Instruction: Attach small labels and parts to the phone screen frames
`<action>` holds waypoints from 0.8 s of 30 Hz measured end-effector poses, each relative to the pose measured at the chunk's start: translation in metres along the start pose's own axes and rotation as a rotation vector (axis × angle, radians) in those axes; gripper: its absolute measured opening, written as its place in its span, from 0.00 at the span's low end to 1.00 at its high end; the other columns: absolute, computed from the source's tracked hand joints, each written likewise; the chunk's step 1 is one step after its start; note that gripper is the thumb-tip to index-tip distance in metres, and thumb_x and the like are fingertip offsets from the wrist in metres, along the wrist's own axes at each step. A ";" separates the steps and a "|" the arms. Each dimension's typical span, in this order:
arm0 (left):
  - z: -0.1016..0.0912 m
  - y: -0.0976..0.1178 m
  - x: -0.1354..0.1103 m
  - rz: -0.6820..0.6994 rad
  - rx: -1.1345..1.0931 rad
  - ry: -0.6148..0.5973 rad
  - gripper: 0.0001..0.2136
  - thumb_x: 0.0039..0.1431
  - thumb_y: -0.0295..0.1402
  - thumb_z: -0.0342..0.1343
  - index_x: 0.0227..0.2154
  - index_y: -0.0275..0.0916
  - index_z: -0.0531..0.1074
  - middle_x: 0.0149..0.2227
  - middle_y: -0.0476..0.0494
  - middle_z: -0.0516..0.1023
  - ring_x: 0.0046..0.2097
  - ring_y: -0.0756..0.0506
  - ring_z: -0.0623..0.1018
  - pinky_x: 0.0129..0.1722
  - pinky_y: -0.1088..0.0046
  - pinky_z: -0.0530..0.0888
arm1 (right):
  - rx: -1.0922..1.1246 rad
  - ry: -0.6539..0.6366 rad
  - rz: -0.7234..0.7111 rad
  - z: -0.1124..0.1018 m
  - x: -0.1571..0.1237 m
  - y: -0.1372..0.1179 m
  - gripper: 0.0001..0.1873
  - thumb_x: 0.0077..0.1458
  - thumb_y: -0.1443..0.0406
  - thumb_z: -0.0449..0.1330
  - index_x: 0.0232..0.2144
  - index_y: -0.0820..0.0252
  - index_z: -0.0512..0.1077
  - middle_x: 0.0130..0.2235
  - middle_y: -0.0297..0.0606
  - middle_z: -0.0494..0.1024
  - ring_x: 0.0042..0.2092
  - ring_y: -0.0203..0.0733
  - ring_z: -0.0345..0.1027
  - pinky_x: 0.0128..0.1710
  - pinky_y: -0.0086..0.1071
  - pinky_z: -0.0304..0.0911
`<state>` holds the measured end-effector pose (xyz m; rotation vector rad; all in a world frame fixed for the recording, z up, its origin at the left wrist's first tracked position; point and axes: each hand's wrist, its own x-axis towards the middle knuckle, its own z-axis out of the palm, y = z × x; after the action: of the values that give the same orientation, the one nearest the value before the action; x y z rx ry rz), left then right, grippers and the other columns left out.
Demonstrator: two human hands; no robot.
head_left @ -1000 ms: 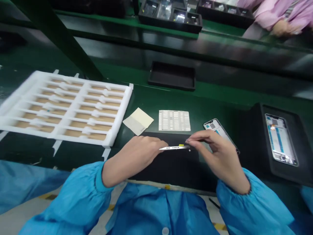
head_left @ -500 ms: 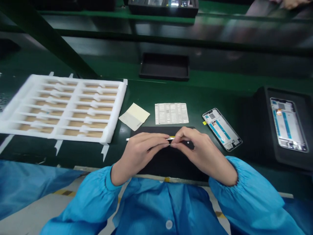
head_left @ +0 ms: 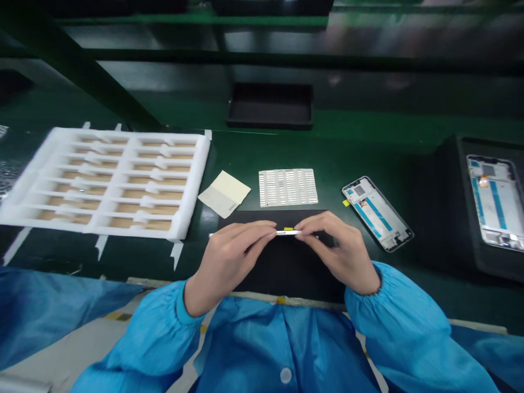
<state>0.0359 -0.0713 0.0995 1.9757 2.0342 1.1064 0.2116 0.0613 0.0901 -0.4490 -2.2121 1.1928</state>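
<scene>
Edge-on above a black mat (head_left: 286,267), a slim white phone frame (head_left: 286,233) with a yellow tab spans both hands. My left hand (head_left: 237,248) grips its left part, fingers on top and thumb below. Pinching it further right is my right hand (head_left: 333,240), with thumb and fingertips at the edge. Its flat faces cannot be seen from here. Beyond the hands lies a sheet of small silvery strips (head_left: 287,187), beside a folded cream paper (head_left: 225,194). To the right, another phone frame (head_left: 377,213) lies at a slant, with blue strips and a yellow tab.
A white foam tray (head_left: 186,202) with slotted compartments stands on the left. A black box (head_left: 470,229) at the right edge carries another phone frame (head_left: 497,202). An empty black tray (head_left: 270,106) sits at the back, and a green post (head_left: 94,82) slants down at left.
My hands have moved slightly apart; the right one slid rightward along the phone frame, so more of its white edge shows. The view has shifted a little.
</scene>
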 end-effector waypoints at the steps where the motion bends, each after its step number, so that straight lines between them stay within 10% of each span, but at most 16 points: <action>1: -0.001 0.000 0.000 0.002 0.004 -0.003 0.07 0.62 0.25 0.59 0.42 0.36 0.75 0.44 0.44 0.82 0.44 0.47 0.82 0.45 0.72 0.78 | -0.001 0.001 -0.007 0.000 0.000 0.000 0.08 0.59 0.74 0.61 0.37 0.57 0.71 0.38 0.34 0.78 0.41 0.37 0.72 0.43 0.32 0.68; 15: 0.000 -0.008 -0.003 0.106 0.037 -0.017 0.10 0.63 0.24 0.57 0.46 0.37 0.74 0.48 0.44 0.81 0.48 0.46 0.81 0.46 0.70 0.78 | -0.516 -0.046 -0.341 0.009 -0.008 0.001 0.18 0.59 0.78 0.56 0.50 0.63 0.74 0.43 0.46 0.77 0.43 0.44 0.68 0.41 0.39 0.68; 20: -0.004 -0.014 -0.010 0.232 0.103 -0.015 0.13 0.65 0.21 0.51 0.48 0.38 0.74 0.48 0.41 0.81 0.47 0.44 0.81 0.40 0.70 0.76 | -0.341 -0.136 -0.188 -0.004 0.002 -0.006 0.17 0.62 0.73 0.55 0.50 0.56 0.73 0.46 0.43 0.76 0.45 0.43 0.70 0.44 0.38 0.70; 24: 0.006 -0.026 0.015 0.086 -0.053 -0.140 0.12 0.66 0.25 0.51 0.46 0.41 0.76 0.47 0.46 0.81 0.47 0.46 0.81 0.44 0.70 0.77 | -0.403 0.048 -0.034 -0.021 0.049 0.021 0.07 0.63 0.66 0.57 0.41 0.55 0.74 0.39 0.40 0.77 0.42 0.45 0.71 0.44 0.40 0.68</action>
<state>0.0150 -0.0525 0.0874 2.0691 1.8482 0.9955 0.1876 0.1126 0.0976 -0.5889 -2.4090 0.7056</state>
